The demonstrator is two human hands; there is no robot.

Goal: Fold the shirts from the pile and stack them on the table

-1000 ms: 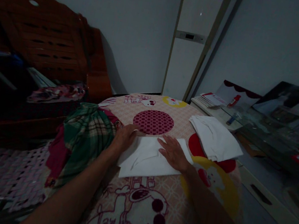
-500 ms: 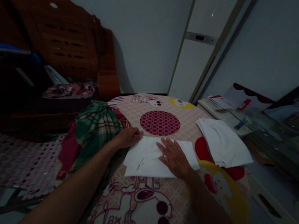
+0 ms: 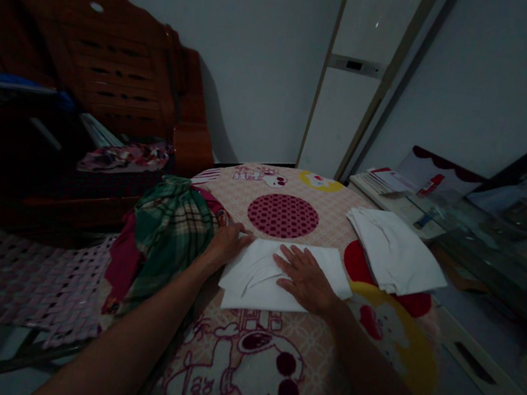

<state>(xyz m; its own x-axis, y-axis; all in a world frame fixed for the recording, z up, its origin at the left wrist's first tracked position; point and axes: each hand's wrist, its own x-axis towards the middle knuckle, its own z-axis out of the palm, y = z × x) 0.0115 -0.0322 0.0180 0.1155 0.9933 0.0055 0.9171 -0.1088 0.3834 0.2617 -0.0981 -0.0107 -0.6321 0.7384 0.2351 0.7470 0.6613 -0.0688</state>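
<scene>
A folded white cloth [image 3: 260, 288] lies on the round table, with a few creases across its left part. My right hand [image 3: 306, 281] rests flat on it, palm down and fingers spread. At its far left corner, my left hand [image 3: 228, 245] has its fingers bent and closed on the edge. A second folded white cloth [image 3: 396, 252], in several layers, lies to the right near the table's edge. Beside my left forearm is a bunched green plaid cloth [image 3: 169, 223] over a dark pink one.
A patterned tablecloth [image 3: 318, 368] covers the table. Left of it stand a woven chair [image 3: 36, 277] and a wooden bench [image 3: 114, 72] with things on its seat. A glass-topped cabinet [image 3: 478, 241] stands at the right, and a tall white unit [image 3: 344, 111] behind.
My right hand has slid very slightly to the left over the white cloth. My left hand keeps its place at the corner, and the view has shifted a little.
</scene>
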